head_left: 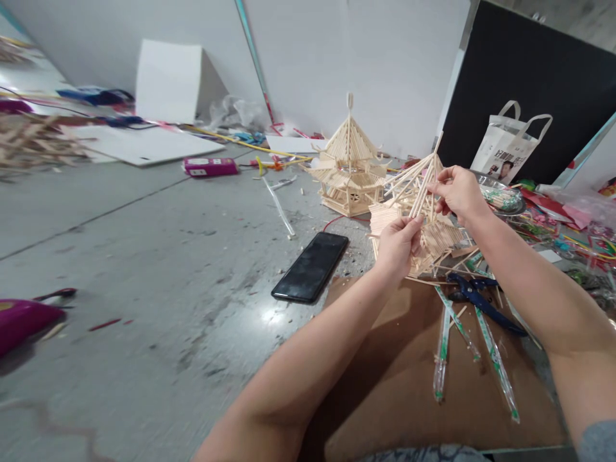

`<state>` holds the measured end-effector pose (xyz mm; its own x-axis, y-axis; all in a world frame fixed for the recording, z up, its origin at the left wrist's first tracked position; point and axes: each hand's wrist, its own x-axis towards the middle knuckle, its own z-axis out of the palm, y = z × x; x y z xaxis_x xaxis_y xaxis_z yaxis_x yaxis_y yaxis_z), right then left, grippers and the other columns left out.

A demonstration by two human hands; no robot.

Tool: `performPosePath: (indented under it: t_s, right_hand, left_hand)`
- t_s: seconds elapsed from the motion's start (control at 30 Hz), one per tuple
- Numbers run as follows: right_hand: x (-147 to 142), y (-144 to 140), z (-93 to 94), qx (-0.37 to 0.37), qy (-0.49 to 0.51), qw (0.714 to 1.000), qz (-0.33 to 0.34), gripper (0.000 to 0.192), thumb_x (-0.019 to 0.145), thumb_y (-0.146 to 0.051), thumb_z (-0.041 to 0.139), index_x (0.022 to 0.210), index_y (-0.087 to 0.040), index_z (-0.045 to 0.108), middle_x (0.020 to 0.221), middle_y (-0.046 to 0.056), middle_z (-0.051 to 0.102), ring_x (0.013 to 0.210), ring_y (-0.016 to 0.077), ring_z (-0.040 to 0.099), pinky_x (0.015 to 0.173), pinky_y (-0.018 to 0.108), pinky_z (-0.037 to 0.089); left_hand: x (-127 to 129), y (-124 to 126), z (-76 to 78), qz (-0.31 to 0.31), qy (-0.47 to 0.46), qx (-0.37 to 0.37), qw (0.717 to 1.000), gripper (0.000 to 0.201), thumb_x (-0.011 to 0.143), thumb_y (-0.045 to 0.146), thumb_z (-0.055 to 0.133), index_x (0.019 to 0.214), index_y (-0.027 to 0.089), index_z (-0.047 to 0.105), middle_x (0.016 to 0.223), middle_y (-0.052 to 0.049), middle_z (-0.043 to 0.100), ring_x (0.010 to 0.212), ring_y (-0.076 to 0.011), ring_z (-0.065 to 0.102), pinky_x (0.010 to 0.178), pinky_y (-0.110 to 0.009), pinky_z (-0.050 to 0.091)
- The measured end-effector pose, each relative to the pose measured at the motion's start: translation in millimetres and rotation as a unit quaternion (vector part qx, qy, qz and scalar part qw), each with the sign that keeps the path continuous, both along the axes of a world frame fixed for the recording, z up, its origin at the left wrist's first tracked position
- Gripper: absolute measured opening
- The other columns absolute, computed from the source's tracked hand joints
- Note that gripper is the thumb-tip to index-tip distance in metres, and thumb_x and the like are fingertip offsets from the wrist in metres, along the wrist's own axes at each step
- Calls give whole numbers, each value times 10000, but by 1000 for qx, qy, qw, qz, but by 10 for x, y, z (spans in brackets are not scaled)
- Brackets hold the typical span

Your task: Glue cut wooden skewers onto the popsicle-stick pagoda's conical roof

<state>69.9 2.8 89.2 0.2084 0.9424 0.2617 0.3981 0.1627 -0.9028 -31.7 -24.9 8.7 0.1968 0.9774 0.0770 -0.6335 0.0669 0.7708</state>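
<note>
Head view: a half-built stick model (419,212) is held up over a brown cardboard sheet (409,372), in front of a finished stick pagoda (349,168). Left hand (398,244) is closed on the model's lower edge. Right hand (457,191) is pinched narrow on the upper sticks (423,183). Blue pliers (476,296) and wrapped chopsticks (495,362) are laid on the cardboard, just beside the model. A black phone (310,267) is seen on the grey floor, left of the cardboard.
</note>
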Motion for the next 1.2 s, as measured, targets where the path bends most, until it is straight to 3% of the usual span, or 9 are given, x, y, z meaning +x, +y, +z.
performPosePath:
  t_s: [0.2,0.33,0.43,0.5,0.63,0.77,0.93,1.07,1.2]
  right_hand:
    - [207,-190,31,60,-95,994,0,230,724,-359,610,712,-195,449,671,1,630,333,63,488,314,197,345]
    - [725,-507,-73,77,-176,979,-72,264,760,-453,532,753,-190,520,750,22,659,397,70,517,423,224,414]
    - [1306,-693,-350,11,-261,945,-198,297,759,-484,501,781,-193,552,738,38,663,486,119,566,518,263,438]
    - [1678,-773,-601,-72,-368,885,-275,265,748,-448,510,757,-192,581,762,68,667,670,195,619,631,307,437]
    - [2161,-829,-1074,-281,-381,834,-284,303,741,-441,484,792,-179,628,889,150,661,908,291,594,717,354,408]
    - [2345,-772,-1349,-309,-324,848,-283,332,663,-486,569,618,-160,612,723,160,641,847,321,602,684,376,405]
    - [2423,-737,-1482,-289,-178,901,-271,275,615,-397,644,504,-167,542,425,42,502,551,213,574,500,292,395]
    - [2367,-812,-1371,-215,-18,941,-262,225,585,-345,656,617,-183,503,446,-11,487,414,126,487,406,249,386]
    - [2208,-877,-1010,-121,103,967,-200,294,501,-314,676,706,-195,503,518,-40,498,422,90,465,416,233,412]
  left_hand:
    - [-1,2,-18,-10,-1,-6,1000,347,564,345,717,584,163,423,398,100,394,285,-6,281,311,-162,193]
    - [-12,0,-28,-4,15,-7,1000,366,551,374,726,596,161,433,405,101,397,288,-1,282,317,-158,191]
    - [-18,-3,-32,-6,17,-6,1000,361,551,371,730,607,160,443,415,100,405,289,0,284,316,-159,187]
    - [-17,-6,-34,-11,13,-4,1000,351,557,355,731,606,159,444,413,99,407,287,-2,286,314,-160,186]
    - [-9,-25,-33,-16,4,3,1000,335,571,332,730,601,157,446,397,97,406,282,-5,284,317,-161,190]
    - [-13,-60,-24,-17,-2,7,1000,342,569,331,733,586,153,441,402,95,409,286,-2,288,327,-162,204]
    - [-43,-92,-31,-21,5,-3,1000,319,568,327,734,596,147,472,399,95,412,274,-1,285,319,-160,187]
    - [-50,-93,-66,-17,6,-10,1000,321,563,338,736,603,147,481,402,95,412,270,-3,289,313,-162,183]
    - [-36,-87,-89,-19,7,-14,1000,327,561,349,735,602,153,477,386,102,381,270,-6,278,308,-162,183]
